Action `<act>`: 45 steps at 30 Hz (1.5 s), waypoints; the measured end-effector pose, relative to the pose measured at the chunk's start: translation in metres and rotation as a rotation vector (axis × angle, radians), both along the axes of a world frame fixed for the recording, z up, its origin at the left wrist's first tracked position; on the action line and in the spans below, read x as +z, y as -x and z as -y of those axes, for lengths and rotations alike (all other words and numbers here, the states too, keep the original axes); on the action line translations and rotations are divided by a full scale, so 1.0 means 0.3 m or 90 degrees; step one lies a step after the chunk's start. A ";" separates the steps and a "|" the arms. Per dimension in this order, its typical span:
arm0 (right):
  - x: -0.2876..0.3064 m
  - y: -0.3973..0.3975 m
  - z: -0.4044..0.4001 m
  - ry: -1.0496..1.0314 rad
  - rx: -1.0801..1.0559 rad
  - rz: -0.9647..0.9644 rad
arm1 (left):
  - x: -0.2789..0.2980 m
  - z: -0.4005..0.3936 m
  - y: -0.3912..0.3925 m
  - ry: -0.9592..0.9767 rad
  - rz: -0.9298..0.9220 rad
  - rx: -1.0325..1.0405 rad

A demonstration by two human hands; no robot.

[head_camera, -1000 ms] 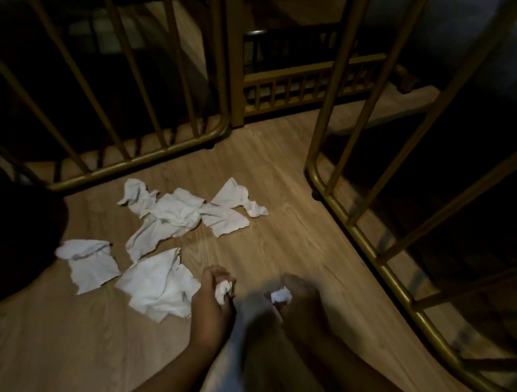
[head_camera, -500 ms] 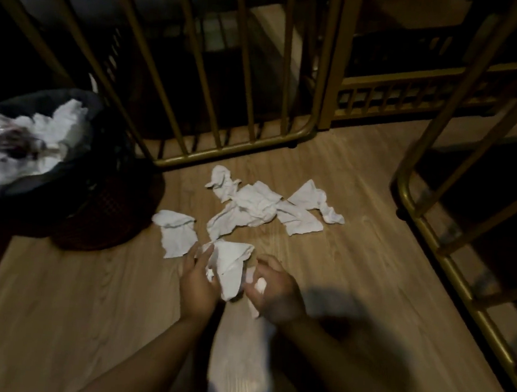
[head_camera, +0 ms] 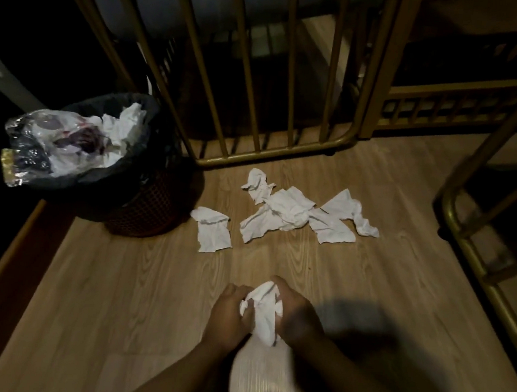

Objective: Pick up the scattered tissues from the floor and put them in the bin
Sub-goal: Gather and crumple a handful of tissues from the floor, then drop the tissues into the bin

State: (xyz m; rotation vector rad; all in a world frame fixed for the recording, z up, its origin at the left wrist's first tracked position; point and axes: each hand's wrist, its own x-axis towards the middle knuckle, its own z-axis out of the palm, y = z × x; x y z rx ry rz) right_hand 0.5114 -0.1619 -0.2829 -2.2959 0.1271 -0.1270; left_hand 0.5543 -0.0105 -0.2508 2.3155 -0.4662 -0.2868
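Both my hands hold one crumpled white tissue wad (head_camera: 263, 312) above the wooden floor, low in the middle of the view. My left hand (head_camera: 228, 314) grips its left side and my right hand (head_camera: 295, 318) its right side. Several white tissues lie scattered on the floor ahead: a single sheet (head_camera: 212, 234) and a tangled pile (head_camera: 293, 212) to its right. The bin (head_camera: 139, 199), a dark woven basket with a black liner, stands at the left, heaped with tissues and plastic wrap.
Golden metal railing (head_camera: 273, 153) runs behind the tissues, and another railing section (head_camera: 475, 253) borders the floor on the right. A dark raised edge (head_camera: 0, 271) lines the floor's left side. Bare wooden floor (head_camera: 112, 308) lies between my hands and the bin.
My hands have gathered the large tissue off the floor and bunched it into a wad between them. The view has swung left and back, bringing the whole bin into sight.
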 end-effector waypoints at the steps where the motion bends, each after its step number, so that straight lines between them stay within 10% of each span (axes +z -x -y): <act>1: 0.013 -0.003 0.011 -0.002 -0.031 -0.009 | -0.001 -0.006 -0.010 -0.002 -0.012 -0.003; 13: 0.289 -0.159 0.179 -0.405 -0.390 -0.082 | 0.426 0.112 -0.398 0.013 -0.161 -0.133; 22: 0.659 -0.363 0.200 -0.766 -0.319 -0.127 | 0.851 0.213 -0.599 0.269 -0.077 -0.075; 27: 0.807 -0.454 0.125 -0.770 -0.328 -0.114 | 0.921 0.083 -0.713 0.504 -0.091 0.118; 38: 1.123 -0.832 -0.455 -0.757 -0.236 -0.060 | 1.074 -0.443 -0.967 0.529 0.112 0.227; 45: 0.980 -1.095 -0.721 -0.232 -0.247 0.109 | 0.899 -0.675 -1.119 0.435 0.067 0.318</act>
